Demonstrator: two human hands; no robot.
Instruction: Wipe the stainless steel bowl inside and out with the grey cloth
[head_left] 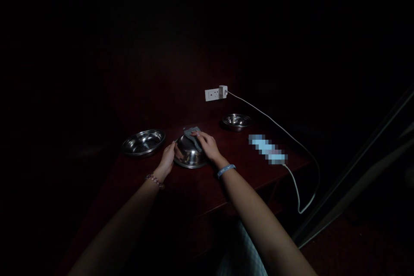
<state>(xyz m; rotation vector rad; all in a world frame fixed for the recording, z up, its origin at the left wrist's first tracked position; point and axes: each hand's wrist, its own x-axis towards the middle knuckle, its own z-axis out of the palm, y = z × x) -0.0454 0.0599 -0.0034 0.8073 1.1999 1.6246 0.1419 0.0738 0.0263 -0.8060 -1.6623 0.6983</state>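
While the left hand [168, 159] curls around the rim of an upturned round steel bowl [190, 158], the right hand [208, 146], fingers flat, presses a grey cloth [193, 133] onto it.

Very dim; most of frame black. Light falls only mid-tabletop [200, 185]; glare on steel bowls [143, 142], blurred-out patch near right edge.

1. An upturned steel bowl [189, 154] on the dark table [246, 168] is steadied by the left hand [168, 160].
2. A grey cloth [193, 135] is pressed onto it by the right hand [208, 146].
3. Two more bowls [142, 142] [236, 121] are seen either side, well apart.
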